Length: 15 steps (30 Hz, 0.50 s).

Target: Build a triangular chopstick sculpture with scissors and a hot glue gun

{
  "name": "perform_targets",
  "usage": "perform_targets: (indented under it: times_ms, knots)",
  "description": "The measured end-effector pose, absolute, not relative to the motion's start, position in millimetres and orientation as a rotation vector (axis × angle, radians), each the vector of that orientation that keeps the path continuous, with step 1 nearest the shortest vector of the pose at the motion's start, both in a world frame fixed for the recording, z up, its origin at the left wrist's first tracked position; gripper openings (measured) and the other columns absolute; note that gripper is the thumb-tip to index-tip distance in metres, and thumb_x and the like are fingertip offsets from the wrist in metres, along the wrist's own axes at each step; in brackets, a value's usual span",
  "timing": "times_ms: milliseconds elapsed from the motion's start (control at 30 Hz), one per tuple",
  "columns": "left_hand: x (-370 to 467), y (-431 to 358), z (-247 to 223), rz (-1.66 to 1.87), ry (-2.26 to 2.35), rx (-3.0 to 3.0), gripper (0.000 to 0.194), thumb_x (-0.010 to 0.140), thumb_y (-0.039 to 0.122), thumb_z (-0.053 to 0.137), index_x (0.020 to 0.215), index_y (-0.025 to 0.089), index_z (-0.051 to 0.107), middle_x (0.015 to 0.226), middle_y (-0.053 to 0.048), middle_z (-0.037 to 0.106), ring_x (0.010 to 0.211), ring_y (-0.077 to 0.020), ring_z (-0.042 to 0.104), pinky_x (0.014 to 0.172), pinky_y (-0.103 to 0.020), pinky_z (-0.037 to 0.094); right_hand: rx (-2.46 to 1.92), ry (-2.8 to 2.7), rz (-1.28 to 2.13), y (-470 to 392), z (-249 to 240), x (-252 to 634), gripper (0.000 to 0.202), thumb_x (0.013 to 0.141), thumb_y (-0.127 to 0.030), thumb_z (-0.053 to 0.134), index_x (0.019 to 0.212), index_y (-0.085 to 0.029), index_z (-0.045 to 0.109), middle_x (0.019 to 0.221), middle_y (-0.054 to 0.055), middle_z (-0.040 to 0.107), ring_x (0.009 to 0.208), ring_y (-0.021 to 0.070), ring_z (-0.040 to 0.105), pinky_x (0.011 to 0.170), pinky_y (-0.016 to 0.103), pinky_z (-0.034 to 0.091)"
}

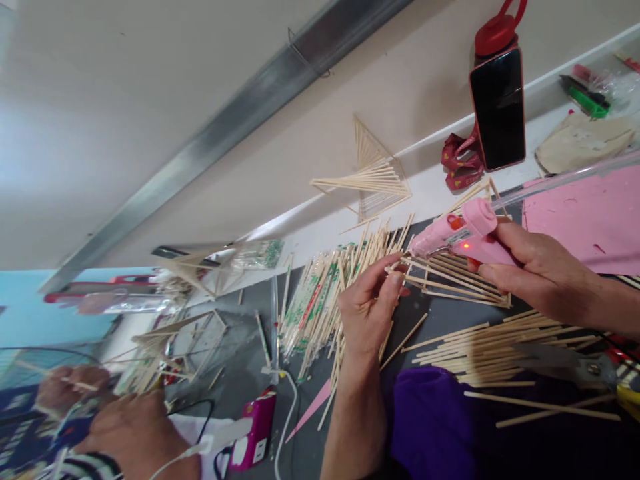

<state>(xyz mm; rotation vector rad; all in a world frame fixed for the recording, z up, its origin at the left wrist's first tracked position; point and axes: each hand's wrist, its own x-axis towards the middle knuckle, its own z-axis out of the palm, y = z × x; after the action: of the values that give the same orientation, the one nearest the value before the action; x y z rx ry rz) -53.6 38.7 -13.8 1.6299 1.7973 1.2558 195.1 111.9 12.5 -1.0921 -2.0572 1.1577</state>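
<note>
My right hand (543, 270) is wrapped round a pink hot glue gun (483, 230) with a small lit orange light. A long clear glue stick (570, 179) runs out of its back. The gun's nozzle is at the corner of a wooden stick frame (463, 283), which has a fan of thin sticks. My left hand (369, 303) pinches that same corner between thumb and fingers, close to the nozzle. Whether glue is coming out cannot be seen. Below the frame lies a pile of loose wooden sticks (465, 347).
Packaged and loose chopsticks (320, 293) lie left of my hand. A finished-looking twisted stick model (375, 180) stands against the wall. A phone (497, 110) leans on a red-lidded bottle (495, 33). Scissors (575, 363) lie at right. A co-worker's hands (135, 427) handle sticks at lower left.
</note>
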Motion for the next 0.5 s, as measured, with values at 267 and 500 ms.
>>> perform_targets:
  times_ms: [267,500]
  knots:
    - [-54.3,38.3,-13.2,1.252,1.784,1.643,0.025,0.091,0.033,0.064,0.113,0.024,0.072,0.089,-0.001,0.076,0.056,-0.0082,0.065,0.053,-0.019,0.053,-1.108,-2.104,1.156,110.4,8.7,195.2,0.042,0.089,-0.04,0.048,0.124,-0.02,0.058,0.079,0.004,0.07,0.061,0.0187,0.059,0.055,0.028,0.04]
    - [-52.3,38.8,-10.2,1.222,1.834,1.655,0.028,0.09,0.038,0.063,0.111,0.021,0.072,0.089,-0.003,0.076,0.055,-0.0095,0.066,0.053,-0.02,0.054,-1.081,-2.036,1.117,116.5,15.8,203.4,0.034,0.087,-0.038,0.053,0.114,-0.02,0.063,0.091,0.005,0.071,0.072,0.0204,0.063,0.06,0.029,0.044]
